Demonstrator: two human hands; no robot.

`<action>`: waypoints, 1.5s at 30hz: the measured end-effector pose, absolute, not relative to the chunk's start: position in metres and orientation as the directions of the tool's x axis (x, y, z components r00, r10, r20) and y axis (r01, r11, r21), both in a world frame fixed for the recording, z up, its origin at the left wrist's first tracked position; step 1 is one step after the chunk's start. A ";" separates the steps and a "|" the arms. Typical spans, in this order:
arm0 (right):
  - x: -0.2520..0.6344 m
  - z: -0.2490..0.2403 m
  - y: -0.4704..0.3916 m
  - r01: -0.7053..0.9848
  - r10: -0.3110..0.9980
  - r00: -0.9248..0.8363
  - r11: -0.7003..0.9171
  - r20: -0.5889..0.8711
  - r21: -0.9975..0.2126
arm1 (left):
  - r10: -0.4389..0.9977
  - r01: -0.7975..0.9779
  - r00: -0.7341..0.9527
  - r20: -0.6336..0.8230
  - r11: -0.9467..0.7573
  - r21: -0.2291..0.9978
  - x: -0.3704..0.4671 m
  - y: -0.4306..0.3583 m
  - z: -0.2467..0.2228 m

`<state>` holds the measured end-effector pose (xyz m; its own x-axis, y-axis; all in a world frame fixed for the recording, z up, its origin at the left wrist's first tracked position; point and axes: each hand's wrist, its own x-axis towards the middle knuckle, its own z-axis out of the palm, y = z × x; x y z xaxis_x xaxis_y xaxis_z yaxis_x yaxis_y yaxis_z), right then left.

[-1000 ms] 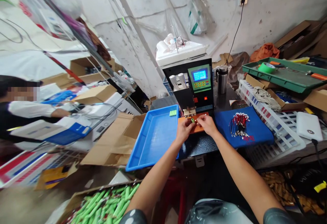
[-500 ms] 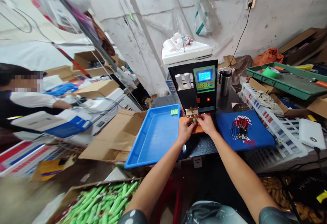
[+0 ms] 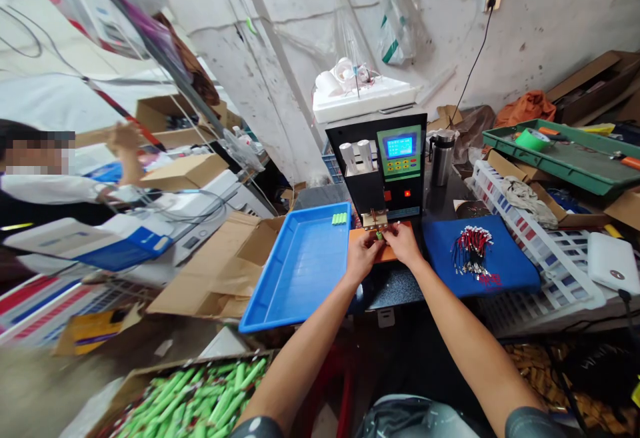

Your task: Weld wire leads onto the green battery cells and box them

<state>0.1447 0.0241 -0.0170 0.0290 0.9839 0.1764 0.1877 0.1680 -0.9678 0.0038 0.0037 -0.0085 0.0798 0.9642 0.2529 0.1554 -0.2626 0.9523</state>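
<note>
Green piece [image 3: 379, 235] is being pinched by the left hand [image 3: 363, 253]; the right hand [image 3: 403, 243], grip unclear, is working at its three o'clock, alignment apparently needing steadiness by the brass fixture [image 3: 375, 220].

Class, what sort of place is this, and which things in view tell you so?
Probably a small battery workshop: a machine with a lit display, a box of green cylinders, and red and black wires on blue cloth.

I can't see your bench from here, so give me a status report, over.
Left hand on green cell. Right hand close beside it; grip unclear. Cell below machine tips, partly hidden by fingers.
</note>
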 end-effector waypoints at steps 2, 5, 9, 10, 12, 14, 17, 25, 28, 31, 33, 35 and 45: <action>0.145 -0.018 0.024 0.183 0.984 0.024 0.172 0.179 -0.968 | 0.966 0.155 0.077 0.248 -0.258 0.954 0.004 0.003 -0.007; 0.145 -0.018 0.025 0.181 0.984 0.020 0.172 0.178 -0.968 | 0.966 0.162 0.085 0.245 -0.256 0.953 0.004 0.003 -0.007; 0.144 -0.018 0.025 0.185 0.985 0.013 0.165 0.170 -0.969 | 0.963 0.161 0.092 0.254 -0.266 0.950 0.003 0.004 -0.009; 0.144 -0.019 0.025 0.186 0.986 0.015 0.162 0.168 -0.969 | 0.963 0.156 0.094 0.254 -0.266 0.951 0.003 0.004 -0.010; 0.144 -0.019 0.026 0.185 0.985 0.021 0.162 0.168 -0.969 | 0.965 0.157 0.093 0.246 -0.258 0.953 0.002 0.005 -0.012; 0.143 -0.020 0.025 0.180 0.984 0.021 0.169 0.175 -0.969 | 0.967 0.151 0.095 0.237 -0.250 0.957 0.002 0.006 -0.013; 0.143 -0.019 0.025 0.176 0.983 0.021 0.176 0.182 -0.969 | 0.969 0.126 0.101 0.227 -0.239 0.963 0.002 0.007 -0.014; 0.142 -0.018 0.024 0.163 0.984 0.025 0.172 0.179 -0.971 | 0.968 0.142 0.077 0.240 -0.249 0.958 0.004 0.006 -0.011; 0.142 -0.019 0.025 0.171 0.983 0.029 0.172 0.179 -0.970 | 0.968 0.116 0.086 0.235 -0.244 0.963 0.004 0.006 -0.012; 0.143 -0.020 0.026 0.184 0.983 0.035 0.172 0.181 -0.968 | 0.968 0.101 0.092 0.234 -0.243 0.965 0.004 0.006 -0.013; 0.143 -0.021 0.026 0.185 0.982 0.036 0.176 0.186 -0.967 | 0.968 0.107 0.090 0.232 -0.241 0.964 0.003 0.007 -0.014; 0.143 -0.021 0.026 0.187 0.981 0.037 0.181 0.191 -0.965 | 0.968 0.120 0.086 0.234 -0.243 0.963 0.003 0.007 -0.015; 0.142 -0.021 0.026 0.213 0.980 0.027 0.185 0.195 -0.959 | 0.967 0.134 0.072 0.244 -0.251 0.959 0.002 0.006 -0.014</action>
